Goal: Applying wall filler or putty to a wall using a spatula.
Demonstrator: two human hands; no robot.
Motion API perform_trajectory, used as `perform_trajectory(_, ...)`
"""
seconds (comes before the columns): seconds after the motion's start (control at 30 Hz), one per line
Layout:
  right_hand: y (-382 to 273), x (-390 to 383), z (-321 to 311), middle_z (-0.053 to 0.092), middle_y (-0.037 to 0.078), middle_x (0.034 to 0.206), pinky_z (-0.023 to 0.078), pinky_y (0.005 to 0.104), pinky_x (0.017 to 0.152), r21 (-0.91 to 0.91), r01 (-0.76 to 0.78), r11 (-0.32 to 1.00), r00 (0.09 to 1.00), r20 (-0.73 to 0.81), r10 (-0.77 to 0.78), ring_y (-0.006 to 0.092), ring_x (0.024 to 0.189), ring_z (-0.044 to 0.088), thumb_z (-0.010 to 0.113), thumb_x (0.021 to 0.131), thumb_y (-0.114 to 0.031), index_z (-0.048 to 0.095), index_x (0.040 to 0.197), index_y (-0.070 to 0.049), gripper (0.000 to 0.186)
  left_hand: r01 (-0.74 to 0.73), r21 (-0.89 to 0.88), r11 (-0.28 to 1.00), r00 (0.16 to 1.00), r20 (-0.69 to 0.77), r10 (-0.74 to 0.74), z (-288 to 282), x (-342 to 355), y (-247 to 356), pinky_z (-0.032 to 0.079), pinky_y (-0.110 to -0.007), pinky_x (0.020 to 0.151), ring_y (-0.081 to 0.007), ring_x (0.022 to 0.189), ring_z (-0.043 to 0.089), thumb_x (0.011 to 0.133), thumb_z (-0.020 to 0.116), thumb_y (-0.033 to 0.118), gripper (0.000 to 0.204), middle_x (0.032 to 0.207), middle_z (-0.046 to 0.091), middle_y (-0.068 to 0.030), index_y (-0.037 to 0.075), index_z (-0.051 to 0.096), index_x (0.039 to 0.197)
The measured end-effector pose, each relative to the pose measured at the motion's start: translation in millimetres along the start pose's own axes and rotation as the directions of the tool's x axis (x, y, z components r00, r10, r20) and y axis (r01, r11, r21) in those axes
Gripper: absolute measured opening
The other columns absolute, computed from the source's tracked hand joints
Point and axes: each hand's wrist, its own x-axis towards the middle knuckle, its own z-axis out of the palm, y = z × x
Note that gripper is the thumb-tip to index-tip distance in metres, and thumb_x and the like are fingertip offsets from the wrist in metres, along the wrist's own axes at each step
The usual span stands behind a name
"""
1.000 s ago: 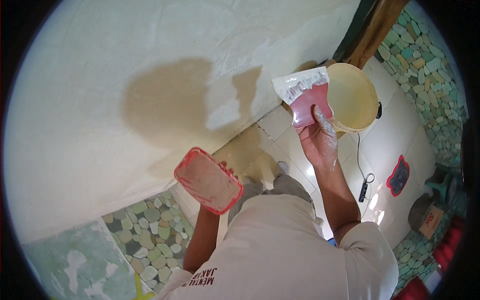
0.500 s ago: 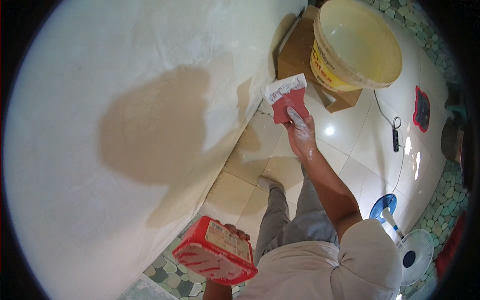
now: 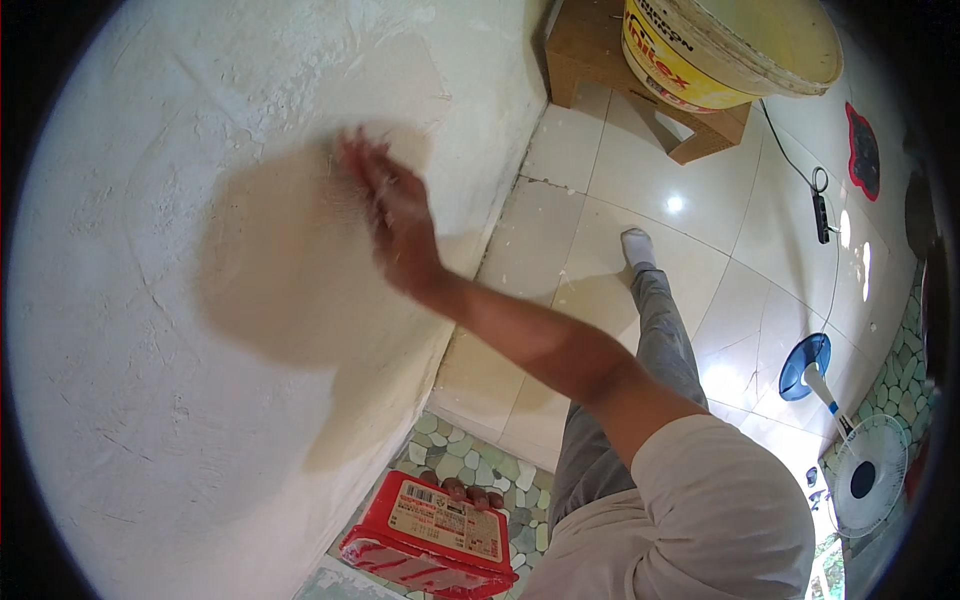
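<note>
My right hand (image 3: pixel 402 228) is raised against the pale plastered wall (image 3: pixel 130 330), closed round a red putty knife (image 3: pixel 352 158). Motion smears the knife and fingertips, and the blade's edge cannot be made out. Low down beside the wall, my left hand (image 3: pixel 470 492) grips a red plastic tub (image 3: pixel 425 535) by its far side. Only its fingertips show over the rim. The tub is tilted, with a pale label on one side and white paste smeared on it. My head's shadow covers the wall around the right hand.
A large paint bucket (image 3: pixel 690 60) stands on a cardboard box (image 3: pixel 590 50) at the far right. A white fan (image 3: pixel 862 480) with a blue base (image 3: pixel 805 365), a black power strip (image 3: pixel 820 218) and a red-edged dark mat (image 3: pixel 862 152) lie along the right.
My right hand has swung left from above the floor to the wall with the putty knife. The tub has dropped slightly lower in view. One of my feet has stepped forward.
</note>
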Motion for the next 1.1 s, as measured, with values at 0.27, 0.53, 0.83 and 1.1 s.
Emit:
perform_trajectory(0.27,-34.3,-39.7,-69.3,0.060,0.017,0.124,0.043,0.0394,0.100,0.253,-0.284,0.925,0.955,0.159,0.250,0.0279,0.122,0.053,0.051,0.095,0.002,0.052,0.132,0.002,0.037,-0.030,-0.016,0.999,1.000,-0.010,0.030,17.3,-0.8,-10.8,0.038,-0.053,0.103,-0.0327,0.108,0.058,0.096,0.055,0.034,0.038,0.115,0.058,-0.0124,0.014,0.044,0.126)
perform_trajectory(0.53,87.0,28.1,-79.8,0.065,0.023,0.102,0.048,0.0428,0.087,-0.275,-0.359,0.892,0.927,-0.219,0.306,0.0376,0.096,0.063,0.049,0.090,-0.003,0.062,0.117,0.002,0.030,0.011,-0.004,1.000,0.990,-0.139,-0.011,18.5,-9.4,-22.0,0.039,-0.052,0.103,-0.0323,0.107,0.059,0.094,0.059,0.036,0.043,0.115,0.059,-0.0128,0.013,0.046,0.129)
perform_trajectory(0.83,13.1,34.1,-19.0,0.065,0.019,0.095,0.050,0.0383,0.077,-0.080,-0.351,0.933,0.929,-0.156,0.336,0.0347,0.082,0.061,0.056,0.090,0.000,0.061,0.124,-0.003,0.034,0.034,-0.015,0.999,0.987,-0.159,-0.036,23.3,-7.6,-25.0,0.039,-0.052,0.103,-0.0323,0.107,0.059,0.093,0.060,0.036,0.045,0.116,0.059,-0.0131,0.013,0.047,0.129)
perform_trajectory(1.1,-66.0,-8.0,-37.7,0.067,0.016,0.103,0.047,0.0396,0.080,0.052,-0.139,0.989,0.987,0.089,0.134,0.0331,0.087,0.060,0.057,0.088,0.003,0.062,0.122,-0.005,0.035,0.053,0.000,0.999,0.992,-0.118,-0.052,25.8,-0.6,-27.2,0.040,-0.051,0.103,-0.0322,0.107,0.059,0.091,0.064,0.035,0.047,0.116,0.060,-0.0135,0.012,0.048,0.128)
